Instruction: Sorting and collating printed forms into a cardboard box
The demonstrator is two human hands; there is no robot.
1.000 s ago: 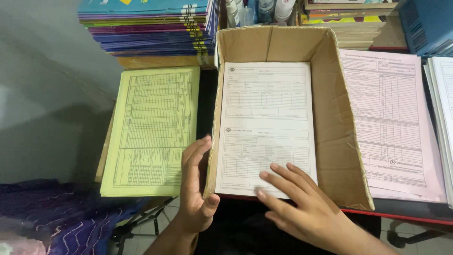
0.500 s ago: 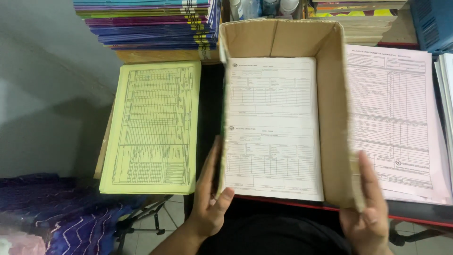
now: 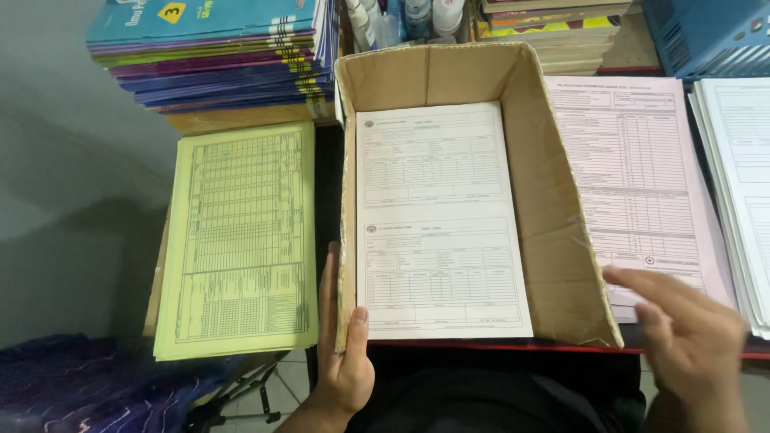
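Observation:
An open-fronted cardboard box (image 3: 553,232) lies on the desk with a stack of white printed forms (image 3: 437,216) flat inside it. My left hand (image 3: 343,353) grips the box's left wall near the front corner, thumb inside and fingers outside. My right hand (image 3: 694,337) hovers with fingers apart and nothing in it, just right of the box's front right corner, over the lower edge of a pink form stack (image 3: 642,176).
A yellow form stack (image 3: 241,240) lies left of the box. A pile of coloured books (image 3: 216,48) stands at the back left, bottles and more books behind the box. White sheets (image 3: 742,184) and a blue basket (image 3: 706,32) sit at right. Purple cloth (image 3: 72,393) is lower left.
My right hand left the white forms, went to the box's right wall, then came off it and now hovers over the pink stack. My left hand stayed on the left wall.

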